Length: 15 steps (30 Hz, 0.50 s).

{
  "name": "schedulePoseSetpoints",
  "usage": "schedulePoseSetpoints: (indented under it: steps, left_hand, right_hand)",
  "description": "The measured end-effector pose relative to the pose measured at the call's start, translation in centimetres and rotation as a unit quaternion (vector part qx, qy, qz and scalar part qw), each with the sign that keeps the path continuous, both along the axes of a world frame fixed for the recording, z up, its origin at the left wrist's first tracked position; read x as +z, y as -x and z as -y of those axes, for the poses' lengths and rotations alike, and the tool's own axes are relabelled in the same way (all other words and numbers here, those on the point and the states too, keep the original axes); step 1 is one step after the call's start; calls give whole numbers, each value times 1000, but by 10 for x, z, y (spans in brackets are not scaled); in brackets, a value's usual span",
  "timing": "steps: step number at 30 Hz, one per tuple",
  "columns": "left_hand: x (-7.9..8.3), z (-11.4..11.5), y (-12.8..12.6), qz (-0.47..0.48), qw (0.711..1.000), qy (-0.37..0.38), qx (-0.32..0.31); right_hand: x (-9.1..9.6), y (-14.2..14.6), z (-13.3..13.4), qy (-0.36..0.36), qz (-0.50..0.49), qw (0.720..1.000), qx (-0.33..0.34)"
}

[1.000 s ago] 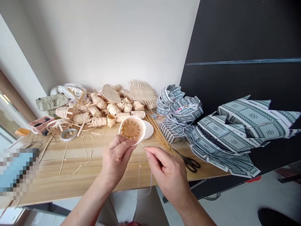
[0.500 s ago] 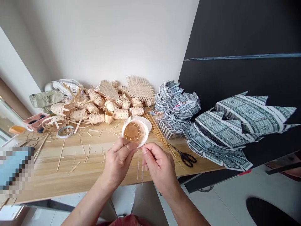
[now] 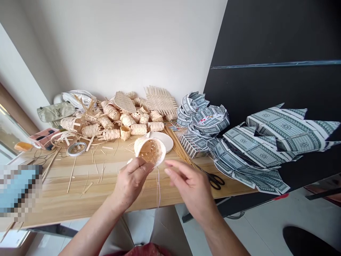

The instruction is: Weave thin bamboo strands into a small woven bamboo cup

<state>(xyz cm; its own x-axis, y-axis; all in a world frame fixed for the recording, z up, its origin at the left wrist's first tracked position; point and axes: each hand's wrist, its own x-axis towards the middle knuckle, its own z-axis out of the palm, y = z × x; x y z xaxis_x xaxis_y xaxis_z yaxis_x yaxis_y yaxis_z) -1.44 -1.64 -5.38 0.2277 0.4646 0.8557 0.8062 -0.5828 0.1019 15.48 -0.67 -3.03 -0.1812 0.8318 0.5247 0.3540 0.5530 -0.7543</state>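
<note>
Left hand (image 3: 131, 182) clamps a small woven basket (image 3: 149, 151), its open mouth tilted up toward the wearer; blurred right hand (image 3: 192, 188) hangs open and apart, a pale thread (image 3: 158, 188) dangling between.

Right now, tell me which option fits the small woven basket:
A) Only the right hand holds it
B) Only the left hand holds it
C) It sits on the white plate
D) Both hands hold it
B: the left hand holds the small woven basket, while the right hand is open in the air, apart from it.
</note>
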Motion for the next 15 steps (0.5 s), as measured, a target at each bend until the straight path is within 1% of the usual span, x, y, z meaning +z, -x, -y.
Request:
schedulePoseSetpoints:
  steps: [2, 3, 5, 7, 9, 10, 12, 15]
  left_hand:
    - [-2, -1, 5, -29, 999, 14, -4]
    - [-3, 0, 6, -47, 998, 27, -12]
    - [-5, 1, 5, -82, 994, 58, -32]
    - [-5, 3, 4, -109, 990, 75, -47]
    - [-3, 6, 2, -123, 987, 81, -58]
    - [-1, 7, 2, -124, 987, 85, -65]
    - [3, 10, 2, -113, 983, 109, -90]
    - [6, 13, 6, -92, 968, 178, -148]
  right_hand:
    - [12, -3, 0, -93, 41, 994, -37]
    - [17, -3, -1, -115, 74, 990, -40]
    - [25, 1, -2, -112, 164, 980, -31]
    - [28, 6, -5, -83, 250, 964, -30]
    - [26, 10, -8, -65, 294, 953, -31]
    - [25, 11, -8, -65, 294, 953, -27]
    - [24, 11, -6, -79, 259, 962, -17]
    - [27, 7, 1, -116, 176, 977, -26]
